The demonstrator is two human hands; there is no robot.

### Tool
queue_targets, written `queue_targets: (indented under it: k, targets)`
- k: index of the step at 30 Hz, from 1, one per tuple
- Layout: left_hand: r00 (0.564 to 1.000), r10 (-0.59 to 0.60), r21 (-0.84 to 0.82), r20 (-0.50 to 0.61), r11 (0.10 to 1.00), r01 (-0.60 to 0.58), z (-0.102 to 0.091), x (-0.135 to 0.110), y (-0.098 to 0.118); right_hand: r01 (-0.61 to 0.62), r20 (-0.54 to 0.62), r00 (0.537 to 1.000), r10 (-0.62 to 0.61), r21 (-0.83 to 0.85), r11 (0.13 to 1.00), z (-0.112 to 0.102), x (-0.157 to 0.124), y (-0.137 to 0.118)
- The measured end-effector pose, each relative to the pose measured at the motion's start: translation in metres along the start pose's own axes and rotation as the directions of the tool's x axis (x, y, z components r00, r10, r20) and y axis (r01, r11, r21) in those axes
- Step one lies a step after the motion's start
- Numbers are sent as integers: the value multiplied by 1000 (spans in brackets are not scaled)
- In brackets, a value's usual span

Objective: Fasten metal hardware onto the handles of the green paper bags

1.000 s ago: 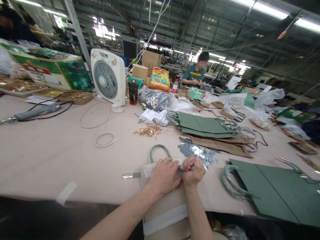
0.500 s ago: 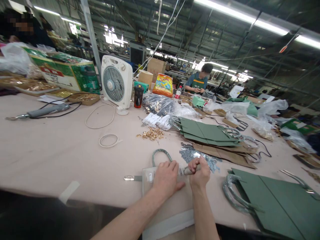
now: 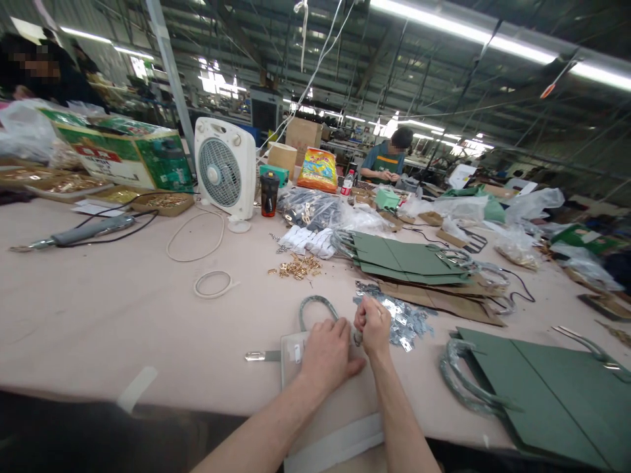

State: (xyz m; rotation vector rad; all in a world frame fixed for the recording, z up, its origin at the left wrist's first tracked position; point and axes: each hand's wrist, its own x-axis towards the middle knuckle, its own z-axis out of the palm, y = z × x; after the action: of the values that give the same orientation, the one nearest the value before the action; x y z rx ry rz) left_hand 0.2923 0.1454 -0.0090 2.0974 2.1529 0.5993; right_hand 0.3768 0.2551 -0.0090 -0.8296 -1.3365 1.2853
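We have the left hand (image 3: 325, 355) lying flat, fingers together, on a pale panel (image 3: 330, 410) near the front edge of the tabletop (image 3: 98, 309). The right hand (image 3: 373, 326) is just beside it, curled shut around something mostly hidden; only a small glint of metal (image 3: 357, 338) shows at its fingertips, so we cannot tell what it grips. The two hands are close but not clamped together. A grey-green looped cord handle (image 3: 311, 298) rises beyond the panel, and a metal-tipped strap (image 3: 261, 356) sticks out to its left. For close work like this, we judge it best to keep the flat hand bearing down so the panel cannot slide, and to work with short, steady movements of the right hand. Farther up the tabletop, a clear plastic bag (image 3: 308, 210) holds a mass of dark and gold metal fittings, a shallow cardboard tray (image 3: 162, 205) holds brass parts, and wider trays (image 3: 64, 187) at the far left hold more gold-coloured pieces. Outside any container, a heap of silver metal pieces (image 3: 404, 322) lies just beyond the right hand, with loose brass fittings (image 3: 296, 266) farther off.
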Motion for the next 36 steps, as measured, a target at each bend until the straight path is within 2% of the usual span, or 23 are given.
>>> queue_targets:
  k: [5,8,10,13,15,18,20,23,25,27,29,32,34,36]
  targets:
    - [1000,1,3,-7,1000,-1,1,0,1,44,-7,999,-44,147,988,-9,-5,-15]
    - [1000,6,19,-14,1000,-6,1,-1,2,156,-13,987,-158,266,951,-10,-7,-23]
    - [1000,9,26,-11,1000,-9,0,-2,3,173,5,984,-180,247,953,-8,-10,-21]
    - [1000,12,24,0,1000,-12,-1,-2,4,80,77,993,-92,143,987,-7,-14,-16]
    - [1000,10,21,3,1000,-10,-1,-2,3,63,88,993,-76,150,987,-8,-14,-18]
    - [1000,2,12,-4,1000,-2,0,-3,2,161,28,985,-173,254,954,-10,-14,-26]
    - [1000,5,3,-2,1000,-5,2,-3,2,192,17,979,-202,245,950,-8,-16,-26]
    - [1000,5,-12,15,1000,-5,2,-2,3,111,73,990,-122,132,985,-3,-20,-16]
    - [1000,-9,-38,16,999,10,1,-1,4,59,47,997,-68,172,983,-3,-22,-11]
    - [1000,-15,-83,23,996,17,-2,-2,1,48,-36,999,-38,327,944,-13,-24,-14]
    - [999,28,-145,47,989,-21,-10,-4,-6,62,-118,993,-5,483,873,-31,-28,-24]
    - [996,83,-236,17,969,-77,-29,-13,-26,100,-209,977,28,574,813,-68,-36,-42]
    - [999,13,-269,-34,963,-22,-43,-18,-41,121,-253,967,35,572,811,-86,-42,-53]
    - [997,-81,-294,-18,953,73,-53,-19,-54,134,-272,962,31,566,813,-92,-47,-62]
